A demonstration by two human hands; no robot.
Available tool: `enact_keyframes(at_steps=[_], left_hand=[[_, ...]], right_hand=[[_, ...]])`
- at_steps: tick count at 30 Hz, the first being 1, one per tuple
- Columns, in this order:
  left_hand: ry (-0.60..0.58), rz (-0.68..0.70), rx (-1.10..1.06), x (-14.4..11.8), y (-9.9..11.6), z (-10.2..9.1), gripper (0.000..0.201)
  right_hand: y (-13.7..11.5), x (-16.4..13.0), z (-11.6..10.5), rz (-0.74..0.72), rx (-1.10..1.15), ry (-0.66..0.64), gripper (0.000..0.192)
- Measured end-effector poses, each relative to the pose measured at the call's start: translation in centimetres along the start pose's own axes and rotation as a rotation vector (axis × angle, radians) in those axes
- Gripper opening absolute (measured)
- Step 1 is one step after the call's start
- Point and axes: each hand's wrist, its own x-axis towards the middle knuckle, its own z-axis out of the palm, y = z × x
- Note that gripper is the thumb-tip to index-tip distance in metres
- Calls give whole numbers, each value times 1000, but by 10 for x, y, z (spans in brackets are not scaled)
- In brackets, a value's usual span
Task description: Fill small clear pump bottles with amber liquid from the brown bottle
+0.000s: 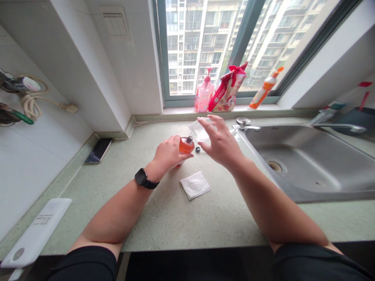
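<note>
My left hand (168, 154), with a black watch at the wrist, is wrapped round a bottle of orange-red liquid (186, 146). The bottle has a dark neck at its top. My right hand (218, 140) grips a translucent white container (202, 130), its fingers curved over the far side. The container is tilted, with its narrow clear end at the orange-red bottle's neck; whether they touch I cannot tell. A small black cap (197, 150) lies on the counter between my hands. Nearer to me lies a folded white tissue (195, 185). Behind my right hand a white pump head (234, 130) is partly hidden.
A steel sink (310, 164) with a faucet (342, 127) is at the right. On the window sill stand a pink pump bottle (204, 93), a red pouch (228, 91) and an orange-white bottle (265, 90). A phone (99, 150) and a white device (38, 230) lie left.
</note>
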Motion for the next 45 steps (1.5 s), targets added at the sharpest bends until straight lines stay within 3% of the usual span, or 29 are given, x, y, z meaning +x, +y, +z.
enact_keyframes(at_steps=[45], left_hand=[[-9, -20, 7, -1, 1, 0, 61]], right_hand=[[-7, 0, -2, -28, -36, -7, 81]])
